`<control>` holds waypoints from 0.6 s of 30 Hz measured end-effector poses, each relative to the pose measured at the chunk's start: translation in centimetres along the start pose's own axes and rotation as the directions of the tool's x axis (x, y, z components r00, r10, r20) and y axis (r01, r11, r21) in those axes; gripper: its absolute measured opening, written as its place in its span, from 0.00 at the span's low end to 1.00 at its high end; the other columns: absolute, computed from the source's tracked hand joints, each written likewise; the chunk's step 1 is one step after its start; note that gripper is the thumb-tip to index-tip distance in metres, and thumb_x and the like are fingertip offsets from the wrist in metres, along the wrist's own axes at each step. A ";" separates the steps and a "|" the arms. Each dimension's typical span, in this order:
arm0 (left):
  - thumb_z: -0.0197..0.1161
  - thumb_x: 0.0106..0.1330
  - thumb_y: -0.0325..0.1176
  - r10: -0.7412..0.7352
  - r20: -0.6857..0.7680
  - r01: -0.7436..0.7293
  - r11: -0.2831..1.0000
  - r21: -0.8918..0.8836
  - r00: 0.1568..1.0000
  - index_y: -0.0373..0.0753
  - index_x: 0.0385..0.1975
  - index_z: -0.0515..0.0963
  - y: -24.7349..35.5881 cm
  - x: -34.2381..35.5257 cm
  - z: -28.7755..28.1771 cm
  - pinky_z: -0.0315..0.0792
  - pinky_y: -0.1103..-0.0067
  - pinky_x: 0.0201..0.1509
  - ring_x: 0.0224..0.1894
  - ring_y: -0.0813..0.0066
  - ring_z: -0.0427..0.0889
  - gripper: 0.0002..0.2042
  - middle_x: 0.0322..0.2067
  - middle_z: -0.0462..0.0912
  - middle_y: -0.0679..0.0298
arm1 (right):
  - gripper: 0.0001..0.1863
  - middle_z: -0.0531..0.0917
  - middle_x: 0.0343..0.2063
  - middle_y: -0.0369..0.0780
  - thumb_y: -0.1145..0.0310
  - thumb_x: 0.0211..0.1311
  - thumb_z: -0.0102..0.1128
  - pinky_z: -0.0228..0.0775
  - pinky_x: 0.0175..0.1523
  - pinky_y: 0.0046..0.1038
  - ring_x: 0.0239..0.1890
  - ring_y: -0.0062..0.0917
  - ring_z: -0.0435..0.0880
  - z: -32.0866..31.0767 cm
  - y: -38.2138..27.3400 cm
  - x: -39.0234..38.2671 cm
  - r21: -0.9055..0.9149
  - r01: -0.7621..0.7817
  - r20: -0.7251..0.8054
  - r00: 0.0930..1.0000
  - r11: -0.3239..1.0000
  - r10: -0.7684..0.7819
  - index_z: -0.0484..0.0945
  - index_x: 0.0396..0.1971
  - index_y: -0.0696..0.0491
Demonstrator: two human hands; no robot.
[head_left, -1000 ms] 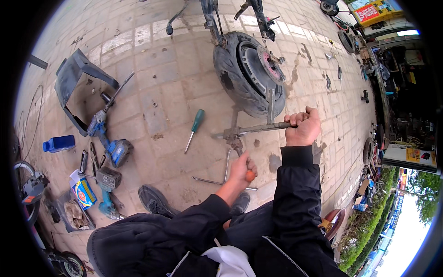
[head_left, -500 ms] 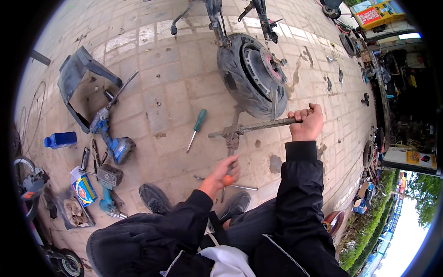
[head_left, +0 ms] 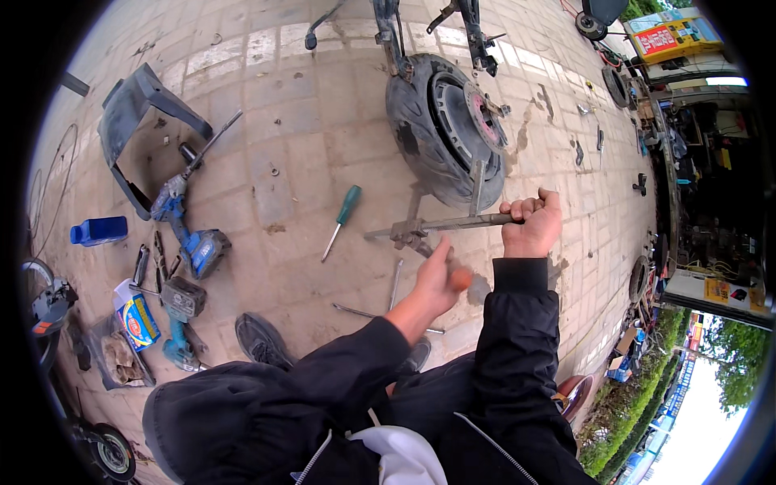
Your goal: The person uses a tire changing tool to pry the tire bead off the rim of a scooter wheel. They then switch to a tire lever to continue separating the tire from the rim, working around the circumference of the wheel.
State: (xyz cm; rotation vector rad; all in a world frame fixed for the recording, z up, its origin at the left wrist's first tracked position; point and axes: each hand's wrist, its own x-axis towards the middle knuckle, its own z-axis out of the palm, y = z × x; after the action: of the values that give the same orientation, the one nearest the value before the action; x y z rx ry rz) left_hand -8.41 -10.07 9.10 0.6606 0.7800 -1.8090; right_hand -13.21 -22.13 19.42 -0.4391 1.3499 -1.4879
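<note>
My right hand (head_left: 533, 226) is closed round the end of a long steel bar that belongs to a clamp-like tool (head_left: 461, 223). This tool lies against the near side of a scooter wheel's black tyre (head_left: 416, 141), and an upright metal arm (head_left: 477, 182) on it reaches the rim. My left hand (head_left: 435, 283) is wrapped round the tool's orange-tipped handle (head_left: 461, 280), slightly blurred, below the sliding block. Left of the tool lies a green-handled screwdriver (head_left: 346, 212). Thin metal rods (head_left: 396, 284) lie on the paving by my left hand.
Farther left are a blue impact wrench (head_left: 198, 242), a teal cordless tool (head_left: 182, 311), a blue bottle (head_left: 99, 230), a packet (head_left: 137, 317) and a black plastic fender (head_left: 137, 105). Scooter fork legs (head_left: 388, 36) stand behind the wheel. A cluttered workshop (head_left: 719, 186) lines the right.
My left hand has swung to the right and up with the orange-tipped handle. My right hand keeps its hold on the bar, nearly in place.
</note>
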 end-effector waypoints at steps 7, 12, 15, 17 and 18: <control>0.54 0.68 0.45 -0.281 0.347 0.072 0.858 0.508 0.895 0.48 0.15 0.59 5.7 -0.2 -11.4 0.57 0.74 0.21 0.11 0.75 0.59 0.20 0.08 0.57 0.71 | 0.17 0.53 0.10 0.32 0.68 0.60 0.48 0.58 0.26 0.34 0.12 0.22 0.53 0.8 -1.3 0.8 -0.042 -0.006 0.011 1.000 0.999 0.007 0.54 0.14 0.47; 0.54 0.67 0.46 -0.060 0.145 0.050 0.996 0.071 0.988 0.48 0.17 0.60 -0.6 -0.1 -4.9 0.56 0.73 0.21 0.11 0.73 0.58 0.18 0.11 0.59 0.70 | 0.16 0.56 0.09 0.33 0.69 0.61 0.48 0.59 0.24 0.35 0.11 0.23 0.56 0.2 -0.4 0.7 -0.025 0.003 0.009 1.000 1.000 -0.003 0.59 0.15 0.49; 0.53 0.66 0.44 0.054 -0.106 -0.070 0.987 -0.145 0.993 0.49 0.19 0.60 -1.0 0.6 1.1 0.57 0.73 0.22 0.15 0.73 0.61 0.16 0.15 0.61 0.70 | 0.15 0.56 0.09 0.33 0.68 0.61 0.49 0.59 0.24 0.34 0.11 0.23 0.56 1.0 0.3 -0.4 -0.024 0.002 0.029 1.000 1.000 -0.001 0.60 0.15 0.51; 0.54 0.65 0.43 0.088 -0.158 -0.112 0.982 -0.151 0.983 0.49 0.19 0.60 -0.4 1.2 2.3 0.58 0.73 0.23 0.18 0.73 0.63 0.15 0.16 0.61 0.71 | 0.16 0.55 0.09 0.33 0.68 0.61 0.49 0.60 0.25 0.34 0.11 0.23 0.56 1.0 0.7 -0.1 -0.026 -0.013 0.047 0.999 1.000 0.015 0.59 0.14 0.50; 0.54 0.65 0.43 0.105 -0.156 -0.125 0.985 -0.123 0.982 0.49 0.19 0.60 -0.3 0.7 2.8 0.58 0.74 0.24 0.18 0.73 0.63 0.15 0.16 0.61 0.71 | 0.17 0.54 0.09 0.32 0.69 0.61 0.48 0.61 0.26 0.35 0.11 0.23 0.55 0.7 0.5 0.0 -0.027 -0.032 0.047 0.998 0.999 0.033 0.57 0.13 0.48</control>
State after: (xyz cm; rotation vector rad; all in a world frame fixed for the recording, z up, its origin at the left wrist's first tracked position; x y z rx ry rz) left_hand -9.15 -12.54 10.38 0.7442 0.9341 -1.6019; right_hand -12.41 -22.45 19.15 -0.4641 1.3343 -1.4259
